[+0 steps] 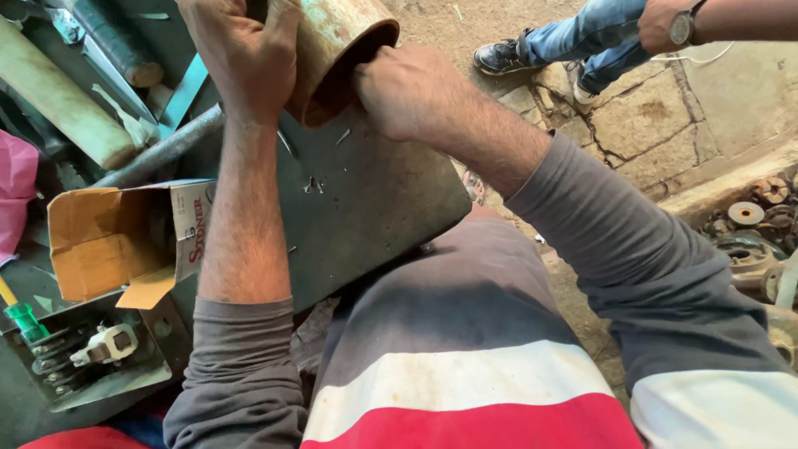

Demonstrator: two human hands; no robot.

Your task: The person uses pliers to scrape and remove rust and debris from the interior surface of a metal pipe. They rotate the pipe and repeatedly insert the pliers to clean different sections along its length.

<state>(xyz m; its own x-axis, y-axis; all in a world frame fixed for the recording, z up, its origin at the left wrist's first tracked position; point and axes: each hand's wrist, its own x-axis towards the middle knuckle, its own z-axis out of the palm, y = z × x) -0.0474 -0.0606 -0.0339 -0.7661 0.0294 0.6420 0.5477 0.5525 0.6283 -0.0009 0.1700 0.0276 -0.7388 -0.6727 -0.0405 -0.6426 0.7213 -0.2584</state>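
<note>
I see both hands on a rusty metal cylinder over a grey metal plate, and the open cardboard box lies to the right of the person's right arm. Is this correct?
Not quite. The head view shows the open cardboard box beside the left arm, on the person's left, not the right. The rest holds: the left hand and right hand are on the rusty metal cylinder over the grey metal plate.

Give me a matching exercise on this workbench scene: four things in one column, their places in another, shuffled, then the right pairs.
Things:
1. rusty pipe
2. cardboard box
3. screwdriver
4. metal parts

Places:
A. far left edge, green handle
B. between the left hand and right hand
C. open, left of the left forearm
D. on the ground at right

Pairs: 1-B, 2-C, 3-A, 4-D
</note>
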